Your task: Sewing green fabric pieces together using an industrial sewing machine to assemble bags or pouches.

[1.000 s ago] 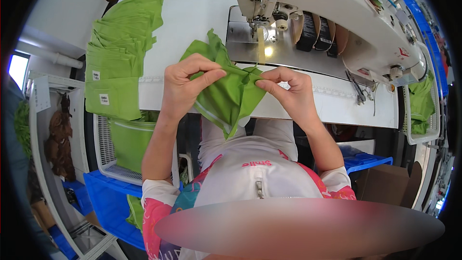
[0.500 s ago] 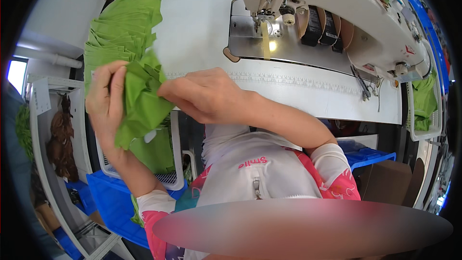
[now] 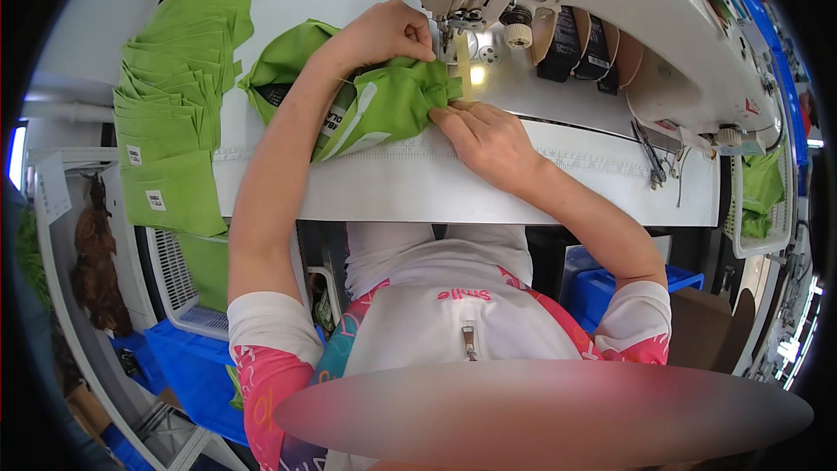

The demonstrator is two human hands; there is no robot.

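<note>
A bunched green fabric piece, with a white strip, a printed patch and a dark inner part, lies on the white table left of the sewing machine's needle. My left hand pinches its far edge next to the presser foot, the forearm crossing over the cloth. At the near right corner of the same fabric, my right hand has its fingers closed on the edge. The sewing machine stands over a metal plate, where a yellowish strip lies beside the needle.
Overlapping green fabric pieces with small white labels lie on the table's left. Dark-labelled spools sit under the machine arm; thread snips lie at the right. White baskets stand at both sides, above a blue bin on the left.
Both hands have moved right and away from me, carrying the green fabric from beside the stack to the needle area. The fabric has been spread out, showing its white strip and patch.
</note>
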